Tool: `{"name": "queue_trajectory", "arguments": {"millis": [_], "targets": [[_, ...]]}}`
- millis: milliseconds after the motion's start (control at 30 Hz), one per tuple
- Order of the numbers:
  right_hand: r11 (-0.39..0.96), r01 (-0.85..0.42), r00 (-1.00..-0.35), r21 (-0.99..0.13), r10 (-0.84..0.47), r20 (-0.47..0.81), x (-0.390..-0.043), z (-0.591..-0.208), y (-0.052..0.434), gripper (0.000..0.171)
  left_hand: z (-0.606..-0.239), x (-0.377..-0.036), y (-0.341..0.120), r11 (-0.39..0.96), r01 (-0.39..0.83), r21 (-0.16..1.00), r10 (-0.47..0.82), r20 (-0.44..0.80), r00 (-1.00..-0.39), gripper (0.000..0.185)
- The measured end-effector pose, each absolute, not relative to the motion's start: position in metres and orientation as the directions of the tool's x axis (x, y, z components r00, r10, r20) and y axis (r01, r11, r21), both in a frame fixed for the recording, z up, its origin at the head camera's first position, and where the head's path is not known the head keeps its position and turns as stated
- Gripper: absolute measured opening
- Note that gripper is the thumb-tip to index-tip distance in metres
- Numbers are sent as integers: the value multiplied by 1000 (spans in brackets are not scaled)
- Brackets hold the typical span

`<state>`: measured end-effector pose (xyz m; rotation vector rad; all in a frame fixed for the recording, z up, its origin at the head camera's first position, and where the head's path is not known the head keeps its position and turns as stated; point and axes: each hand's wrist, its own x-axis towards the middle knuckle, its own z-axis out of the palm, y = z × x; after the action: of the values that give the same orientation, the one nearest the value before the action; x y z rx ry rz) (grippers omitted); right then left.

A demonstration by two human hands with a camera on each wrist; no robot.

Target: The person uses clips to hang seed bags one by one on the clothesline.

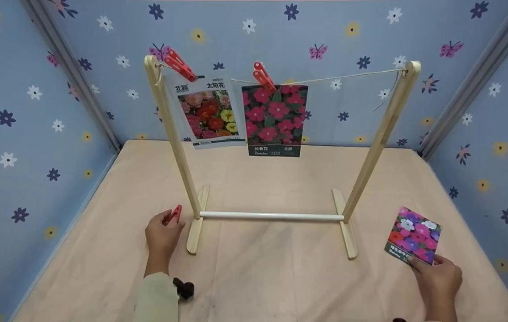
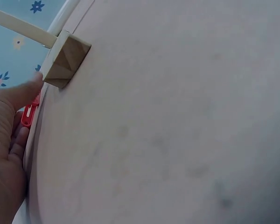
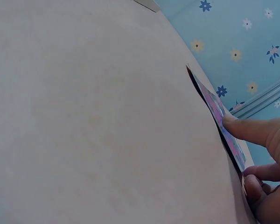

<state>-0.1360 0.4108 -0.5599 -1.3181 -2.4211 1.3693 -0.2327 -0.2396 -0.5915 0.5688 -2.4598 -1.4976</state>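
Observation:
Between thumb and fingers, my left hand [image 1: 164,235] holds a red clothespin [image 1: 176,213], just left of the wooden stand's left foot [image 1: 198,223]. At the right, my right hand [image 1: 439,277] pinches a seed packet with pink, purple and white flowers [image 1: 416,232] by its lower edge. In the right wrist view the thumb lies on the face of this packet [image 3: 219,114]. A string [image 1: 347,77] runs between the stand's two posts. From it hang a white seed packet [image 1: 209,114] and a dark pink-flowered packet [image 1: 274,120], each under a red clothespin [image 1: 263,77].
The stand's right post [image 1: 376,143] leans outward in the head view, and a white crossbar [image 1: 271,216] joins the feet low down. Flower-patterned blue panels [image 1: 254,40] enclose the back and sides of the cloth-covered table [image 1: 262,277].

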Motion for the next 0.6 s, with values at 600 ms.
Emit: {"name": "queue_trajectory", "arguments": {"millis": [600], "targets": [[386,656,-696,-648,641,-322,-143,-559,410,95,-589,-232,-238,400,-229,887,-453,-25,-891,40]]}}
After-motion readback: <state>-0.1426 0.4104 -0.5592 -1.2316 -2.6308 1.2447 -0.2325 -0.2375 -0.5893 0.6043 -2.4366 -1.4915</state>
